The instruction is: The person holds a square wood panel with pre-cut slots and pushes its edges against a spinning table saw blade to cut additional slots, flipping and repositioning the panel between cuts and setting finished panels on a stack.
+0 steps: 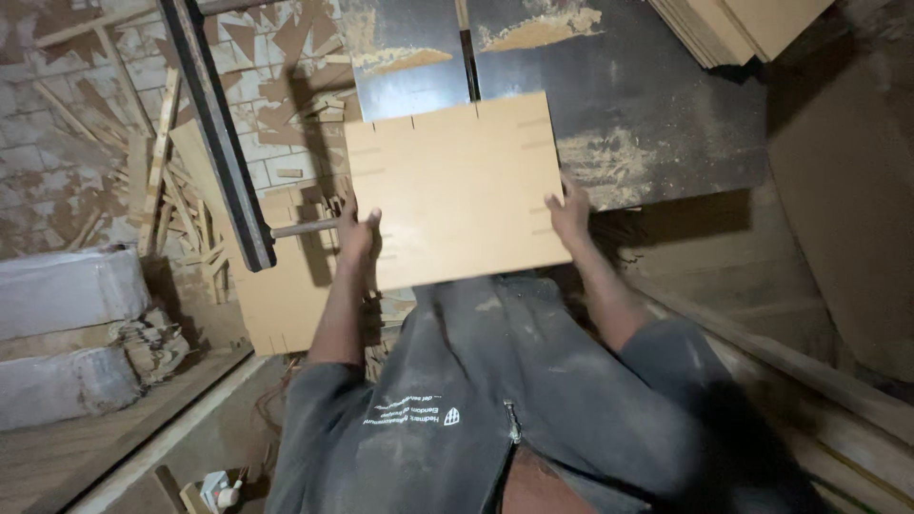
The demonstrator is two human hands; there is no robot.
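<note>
Gripping the notched board (455, 190) by its side edges — left hand (357, 236) and right hand (569, 213) both clamped on it — the person holds it over the dark saw table (666, 105). Slots already line three edges; sawdust (609, 162) lies beyond.

My left hand (358, 231) sits out ahead of me at the end of a bare, nearly straight forearm, fingers curled under and thumb laid on top in a pinching grip. My right hand (571, 211) is level with it and well apart, fingers spread flat and pressing, wrist bent a little. Both elbows stay close to my chest, sleeves ending at the upper arms.
</note>
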